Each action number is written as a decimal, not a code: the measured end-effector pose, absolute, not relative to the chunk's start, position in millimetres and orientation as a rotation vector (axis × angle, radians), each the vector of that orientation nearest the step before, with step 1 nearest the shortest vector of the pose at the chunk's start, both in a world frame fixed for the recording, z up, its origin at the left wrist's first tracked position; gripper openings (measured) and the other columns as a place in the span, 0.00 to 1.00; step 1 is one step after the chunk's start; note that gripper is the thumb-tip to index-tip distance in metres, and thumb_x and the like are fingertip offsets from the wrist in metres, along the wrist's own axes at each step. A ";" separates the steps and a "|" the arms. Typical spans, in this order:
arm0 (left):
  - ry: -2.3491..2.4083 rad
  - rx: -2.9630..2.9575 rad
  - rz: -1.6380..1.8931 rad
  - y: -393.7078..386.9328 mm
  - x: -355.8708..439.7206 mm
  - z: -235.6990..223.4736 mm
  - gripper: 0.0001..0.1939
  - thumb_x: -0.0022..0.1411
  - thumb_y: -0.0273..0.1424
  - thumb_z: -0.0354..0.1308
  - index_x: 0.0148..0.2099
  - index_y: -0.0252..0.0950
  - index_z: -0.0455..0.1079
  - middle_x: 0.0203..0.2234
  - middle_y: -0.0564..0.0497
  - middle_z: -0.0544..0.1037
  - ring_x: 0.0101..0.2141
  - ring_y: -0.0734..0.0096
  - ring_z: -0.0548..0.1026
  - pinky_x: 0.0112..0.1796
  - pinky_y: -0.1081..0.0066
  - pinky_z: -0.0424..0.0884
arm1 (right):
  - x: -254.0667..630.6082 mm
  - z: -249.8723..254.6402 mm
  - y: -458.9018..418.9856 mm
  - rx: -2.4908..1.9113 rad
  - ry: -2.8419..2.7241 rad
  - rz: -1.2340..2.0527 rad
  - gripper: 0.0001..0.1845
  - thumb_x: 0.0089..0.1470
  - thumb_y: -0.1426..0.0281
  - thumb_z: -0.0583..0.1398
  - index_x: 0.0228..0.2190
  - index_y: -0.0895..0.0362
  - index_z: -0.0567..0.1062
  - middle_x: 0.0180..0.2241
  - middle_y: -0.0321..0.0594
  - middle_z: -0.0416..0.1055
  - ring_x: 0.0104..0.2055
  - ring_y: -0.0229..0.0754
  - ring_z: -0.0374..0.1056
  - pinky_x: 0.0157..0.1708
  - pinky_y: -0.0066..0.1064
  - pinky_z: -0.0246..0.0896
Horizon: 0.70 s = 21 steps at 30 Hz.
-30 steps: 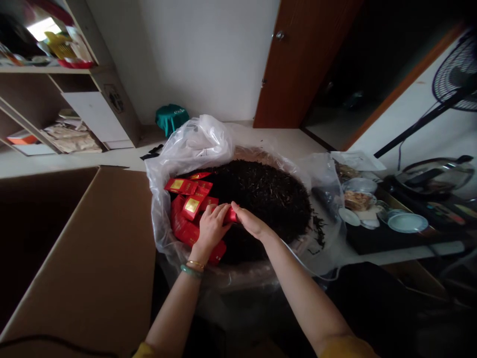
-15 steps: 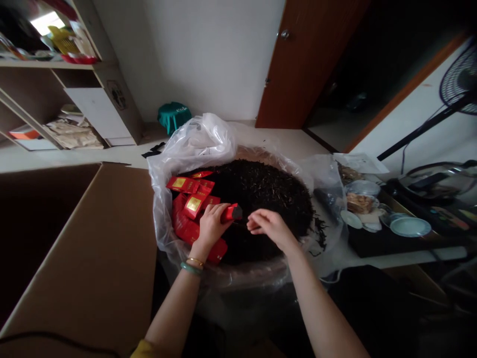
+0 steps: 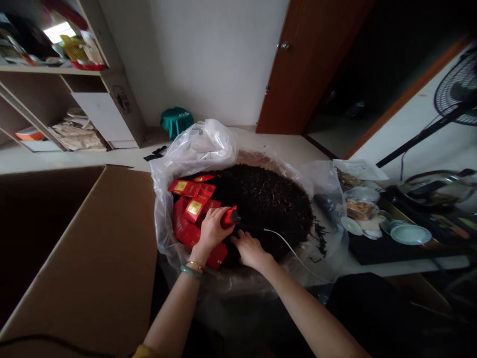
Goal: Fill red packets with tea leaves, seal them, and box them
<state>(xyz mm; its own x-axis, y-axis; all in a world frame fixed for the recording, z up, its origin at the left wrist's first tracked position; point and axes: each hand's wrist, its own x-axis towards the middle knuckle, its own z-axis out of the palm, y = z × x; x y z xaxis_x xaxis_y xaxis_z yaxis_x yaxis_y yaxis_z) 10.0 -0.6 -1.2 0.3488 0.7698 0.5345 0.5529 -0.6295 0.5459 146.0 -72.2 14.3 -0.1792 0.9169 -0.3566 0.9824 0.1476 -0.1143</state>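
My left hand (image 3: 212, 229) is wrapped round a small red packet (image 3: 228, 218), whose dark end faces right. My right hand (image 3: 250, 250) reaches down onto dark loose tea leaves (image 3: 276, 191), just below and right of the packet. Its visible fingers look somewhat apart, with the tips partly lost in shadow. The leaves fill a wide round container lined with a clear plastic bag (image 3: 160, 199). Several red packets (image 3: 196, 205) with gold labels lie on the left side of the leaves, beside my left hand. A white cable (image 3: 288, 247) crosses the right front of the leaves.
An open cardboard box (image 3: 122, 248) stands close on the left. To the right, a dark table holds a pale dish (image 3: 410, 234), a plastic tub (image 3: 359, 206) and a glass-lidded pan (image 3: 436, 188). Behind are a shelf (image 3: 104, 117), a teal-covered bin (image 3: 177, 122) and a brown door (image 3: 283, 89).
My right hand has moved down and left, from beside the packet to the tea leaves, and the white cable now shows. My left hand keeps the packet, tilted a little more.
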 end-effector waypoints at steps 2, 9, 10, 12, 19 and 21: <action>1.172 2.319 1.157 -0.4 9.6 -1.1 0.23 0.51 0.29 0.65 0.50 0.38 0.69 0.42 0.47 0.77 0.43 0.59 0.72 0.46 0.60 0.70 | 147.5 8.4 -72.9 1.916 2.230 -0.502 0.29 0.40 0.80 0.63 0.46 0.52 0.72 0.48 0.49 0.66 0.45 0.51 0.68 0.36 0.34 0.64; 1.197 2.239 1.164 1.5 8.3 -3.2 0.24 0.48 0.32 0.68 0.49 0.39 0.70 0.42 0.47 0.78 0.43 0.59 0.73 0.46 0.59 0.70 | 188.2 17.7 -59.3 2.350 2.584 -1.075 0.11 0.41 0.77 0.59 0.31 0.56 0.73 0.33 0.36 0.72 0.37 0.42 0.69 0.41 0.32 0.62; 1.205 2.237 1.155 1.7 8.5 -3.4 0.24 0.48 0.32 0.68 0.49 0.39 0.70 0.42 0.47 0.78 0.43 0.59 0.73 0.46 0.59 0.70 | 193.7 26.4 -56.4 2.421 2.609 -1.166 0.09 0.42 0.74 0.59 0.31 0.55 0.73 0.31 0.35 0.72 0.36 0.42 0.69 0.41 0.33 0.62; 1.211 2.251 1.128 1.7 8.9 -3.2 0.24 0.49 0.32 0.68 0.50 0.38 0.70 0.42 0.47 0.78 0.43 0.59 0.73 0.45 0.59 0.70 | 200.4 46.3 -50.6 2.550 2.620 -1.325 0.09 0.43 0.70 0.59 0.31 0.55 0.72 0.31 0.35 0.72 0.35 0.42 0.69 0.39 0.33 0.62; 1.193 2.302 1.074 1.1 10.2 -5.2 0.27 0.48 0.30 0.66 0.51 0.37 0.68 0.43 0.47 0.77 0.44 0.58 0.72 0.46 0.59 0.69 | 175.9 81.7 -29.4 2.609 2.918 -1.247 0.10 0.44 0.68 0.60 0.32 0.55 0.72 0.34 0.38 0.73 0.37 0.43 0.69 0.42 0.35 0.63; 1.200 2.296 1.068 1.9 10.1 -8.1 0.28 0.47 0.30 0.67 0.52 0.36 0.67 0.44 0.45 0.76 0.44 0.57 0.72 0.47 0.58 0.69 | 164.1 76.4 -25.8 2.685 3.067 -0.894 0.08 0.46 0.68 0.59 0.32 0.55 0.72 0.35 0.40 0.72 0.40 0.44 0.68 0.46 0.37 0.62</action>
